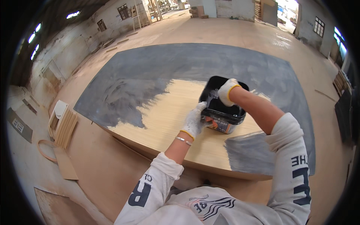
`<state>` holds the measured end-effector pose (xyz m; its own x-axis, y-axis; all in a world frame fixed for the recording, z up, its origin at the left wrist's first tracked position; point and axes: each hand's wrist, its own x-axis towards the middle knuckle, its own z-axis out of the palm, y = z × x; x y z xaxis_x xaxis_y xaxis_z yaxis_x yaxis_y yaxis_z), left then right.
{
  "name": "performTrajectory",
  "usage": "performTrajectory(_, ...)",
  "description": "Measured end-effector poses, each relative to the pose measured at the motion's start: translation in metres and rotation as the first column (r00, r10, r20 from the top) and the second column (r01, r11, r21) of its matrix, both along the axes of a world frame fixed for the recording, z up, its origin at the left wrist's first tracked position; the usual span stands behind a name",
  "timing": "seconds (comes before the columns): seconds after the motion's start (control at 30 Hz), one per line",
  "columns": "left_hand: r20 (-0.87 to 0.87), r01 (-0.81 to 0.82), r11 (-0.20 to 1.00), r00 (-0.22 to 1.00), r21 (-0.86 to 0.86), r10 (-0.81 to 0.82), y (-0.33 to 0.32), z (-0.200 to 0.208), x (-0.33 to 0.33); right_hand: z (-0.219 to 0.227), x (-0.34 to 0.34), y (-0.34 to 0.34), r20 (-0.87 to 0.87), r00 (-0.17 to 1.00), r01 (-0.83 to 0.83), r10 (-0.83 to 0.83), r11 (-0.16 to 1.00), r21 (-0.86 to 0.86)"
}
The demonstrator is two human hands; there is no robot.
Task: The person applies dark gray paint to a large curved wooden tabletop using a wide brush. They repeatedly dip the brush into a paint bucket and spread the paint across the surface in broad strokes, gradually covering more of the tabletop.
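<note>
A black plastic tub (223, 116) of dark paint, with a printed label on its side, is over the bare part of a large wooden board (176, 108). My left hand (194, 120), in a white knitted glove, grips the tub's near left rim. My right hand (227, 92), gloved the same way, reaches over the far right rim into the tub, its fingers closed. What it holds is hidden by the glove and the tub wall. Dark grey paint (116, 93) covers the board's left, far and right parts in streaky strokes, around a pale unpainted patch in the middle.
Cut panels (63, 125) lean in a stack at the left, beside a thin hoop (47, 150). Dark sheets (343, 116) stand at the far right. A ladder (136, 17) rests against the back wall. Brown floor surrounds the board.
</note>
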<state>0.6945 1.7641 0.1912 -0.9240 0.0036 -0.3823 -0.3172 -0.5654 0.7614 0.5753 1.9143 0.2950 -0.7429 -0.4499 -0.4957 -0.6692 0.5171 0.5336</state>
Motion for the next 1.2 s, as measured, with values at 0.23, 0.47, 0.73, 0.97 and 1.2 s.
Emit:
performTrajectory(0.23, -0.026, 0.052, 0.998, 0.998, -0.041, -0.053, 0.067, -0.012, -0.02, 0.074, 0.023, 0.071, -0.145, 0.984, 0.084, -0.1, 0.99, -0.111)
performTrajectory(0.47, -0.17, 0.072, 0.994, 0.984, 0.085, -0.057, 0.104, 0.007, -0.009, 0.075, 0.03, 0.115, -0.256, 0.945, 0.166, -0.202, 0.974, -0.156)
performTrajectory(0.73, -0.094, 0.178, 0.983, 0.979, -0.033, -0.181, 0.05, -0.021, 0.028, 0.078, 0.048, 0.123, -0.212, 0.949, 0.164, -0.235, 0.937, -0.307)
performTrajectory(0.97, -0.172, -0.034, 0.99, 0.985, -0.139, 0.01, -0.035, -0.07, 0.124, 0.144, 0.079, 0.117, -0.354, 0.855, 0.15, -0.38, 0.833, -0.532)
performTrajectory(1.2, -0.268, -0.36, 0.886, 0.92, -0.291, 0.286, -0.143, -0.106, 0.229, 0.109, 0.109, -0.015, -0.203, 0.921, 0.075, -0.331, 0.663, -0.745)
